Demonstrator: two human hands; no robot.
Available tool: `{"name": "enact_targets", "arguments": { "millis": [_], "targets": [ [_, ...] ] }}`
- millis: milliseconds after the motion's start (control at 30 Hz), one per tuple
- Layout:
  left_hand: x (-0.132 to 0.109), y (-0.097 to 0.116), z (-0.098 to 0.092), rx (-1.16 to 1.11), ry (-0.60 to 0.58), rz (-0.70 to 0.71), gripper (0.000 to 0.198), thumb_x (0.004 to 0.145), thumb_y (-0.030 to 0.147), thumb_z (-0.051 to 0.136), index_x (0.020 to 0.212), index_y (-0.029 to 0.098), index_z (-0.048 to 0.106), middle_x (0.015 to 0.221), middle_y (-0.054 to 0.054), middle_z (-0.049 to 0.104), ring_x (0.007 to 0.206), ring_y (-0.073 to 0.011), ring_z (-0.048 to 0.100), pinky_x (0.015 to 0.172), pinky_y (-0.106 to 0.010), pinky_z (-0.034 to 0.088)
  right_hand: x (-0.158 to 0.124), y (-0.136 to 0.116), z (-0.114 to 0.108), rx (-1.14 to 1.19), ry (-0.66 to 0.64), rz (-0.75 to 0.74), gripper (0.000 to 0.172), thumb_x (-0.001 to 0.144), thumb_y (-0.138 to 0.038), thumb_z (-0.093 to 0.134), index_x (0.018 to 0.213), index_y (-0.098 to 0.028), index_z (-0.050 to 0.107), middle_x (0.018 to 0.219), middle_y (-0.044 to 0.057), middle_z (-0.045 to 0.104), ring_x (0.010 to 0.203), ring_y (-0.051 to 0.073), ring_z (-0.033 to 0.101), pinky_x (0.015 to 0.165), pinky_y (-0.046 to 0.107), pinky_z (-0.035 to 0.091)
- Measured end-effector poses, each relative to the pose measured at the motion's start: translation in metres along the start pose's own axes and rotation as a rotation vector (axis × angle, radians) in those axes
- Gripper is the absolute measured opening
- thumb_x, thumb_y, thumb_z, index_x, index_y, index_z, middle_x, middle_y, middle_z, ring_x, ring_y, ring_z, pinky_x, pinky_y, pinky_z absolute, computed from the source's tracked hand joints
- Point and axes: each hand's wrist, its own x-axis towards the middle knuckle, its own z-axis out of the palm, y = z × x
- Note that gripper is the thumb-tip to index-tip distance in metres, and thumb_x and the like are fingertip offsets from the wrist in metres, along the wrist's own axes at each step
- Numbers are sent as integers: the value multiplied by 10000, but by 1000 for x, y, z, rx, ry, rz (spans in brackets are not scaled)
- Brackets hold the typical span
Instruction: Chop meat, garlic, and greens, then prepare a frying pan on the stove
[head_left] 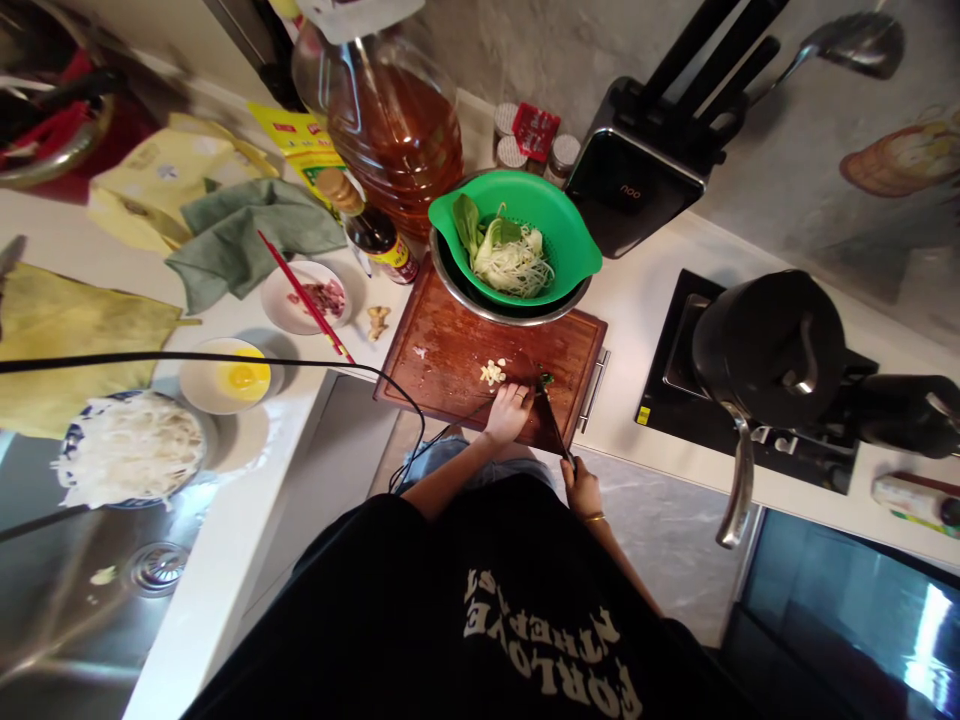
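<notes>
Knife (pixel 553 425) in R hand (pixel 581 490); shirt (pixel 480 610) "FORLOVE"

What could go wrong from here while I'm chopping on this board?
1. The left hand rests right beside the knife at the small green piece; a slip might nick its fingers.
2. A black cable trails past the near-left corner of the cutting board and could snag an arm.
3. The steel bowl holding the green colander sits partly on the board's far edge and may wobble.
</notes>
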Motion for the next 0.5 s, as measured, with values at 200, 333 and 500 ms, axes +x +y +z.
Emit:
{"name": "enact_targets", "arguments": {
  "millis": [200,333,500],
  "targets": [
    [-2,-9,-1,-54,61,-18,280,912,181,410,1098,207,618,968,-81,626,909,-201,526,850,-387,382,-4,12,-13,117,22,-55,554,880,-593,230,933,-169,583,617,71,624,598,215,617,530,253,353],
    [-1,-14,-4,-75,38,22,257,915,210,412,1033,221,640,943,-58,646,896,-194,520,840,-386,393,-16,13,-23,97,-21,-49,514,886,-577,251,933,-183,578,623,67,626,608,221,624,521,251,344],
    [0,-13,-5,-60,37,33,248,906,196,422,1026,214,639,919,-54,644,894,-194,520,877,-394,393,-14,14,-27,98,-52,-41,482,881,-573,283,884,-192,579,640,70,634,617,220,626,532,256,347]
  ]
}}
